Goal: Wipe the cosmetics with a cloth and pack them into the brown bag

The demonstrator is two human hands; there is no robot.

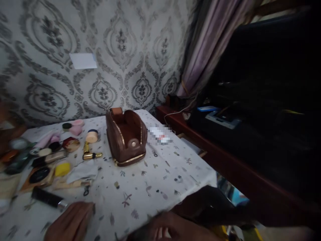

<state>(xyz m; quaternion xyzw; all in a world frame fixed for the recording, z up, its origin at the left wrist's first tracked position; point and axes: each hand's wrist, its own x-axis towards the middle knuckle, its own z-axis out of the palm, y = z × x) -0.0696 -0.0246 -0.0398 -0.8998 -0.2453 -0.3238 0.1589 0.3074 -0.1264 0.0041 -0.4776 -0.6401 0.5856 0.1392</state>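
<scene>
At the lower left, my left hand (70,221) is low over the patterned white tablecloth, its fingers pressed together. A black tube with a silver end (47,198) reaches to its fingers; whether they grip it is hidden. My right hand (175,227) is at the bottom edge, dark and blurred, in front of the table's near edge. What it holds, if anything, does not show. A brown leather toiletry bag (127,152) stands unzipped in the middle of the table, apart from both hands. Its brown lining shows.
Cosmetics crowd the table's left side: a yellow sponge (62,169), a compact (39,174), a cream jar (92,136), a gold tube (92,156) and a white cloth (82,172). Right of the table is a reddish-brown wooden unit (225,165) with a partly open drawer.
</scene>
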